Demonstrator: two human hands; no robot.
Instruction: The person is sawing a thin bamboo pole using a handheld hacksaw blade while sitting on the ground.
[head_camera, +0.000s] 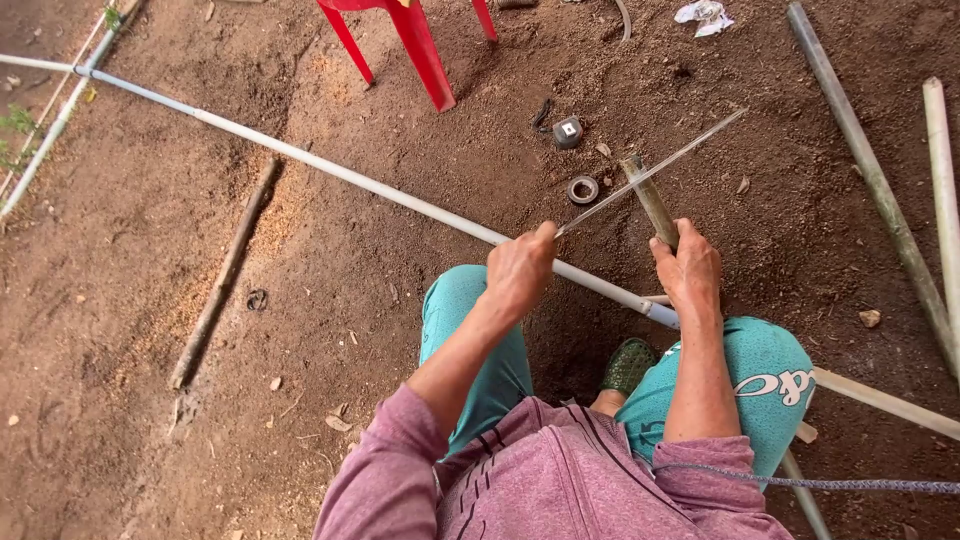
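Bare brown dirt ground (150, 330) fills the view, and a person sits low over it, knees in teal trousers (470, 330) spread apart, sleeves of a mauve top pushed up the forearms. A long white pipe (330, 172) runs across the ground from the upper left down to the person's knees, passing under both hands. Red chair legs (420, 50) stand at the top. Several pale poles (880, 190) lie along the right side, and a dark stick (222, 275) lies on the dirt to the left.

The left hand (520, 272) reaches forward with the forearm nearly straight, its grip curled shut around the near end of a thin long blade (650, 172), which slants up and to the right above the ground. The right hand (688, 272) is held just beside it, wrist bent slightly, its grip closed around the lower end of a short greenish bamboo piece (648, 195) that stands tilted away from the person. The blade crosses the bamboo piece near its top end, touching it.

A green sandal (628, 365) shows between the knees. On the dirt beyond the hands lie a small ring (583, 189) and a dark round fitting (567, 131), near each other. Crumpled white paper (705, 15) lies at the top.
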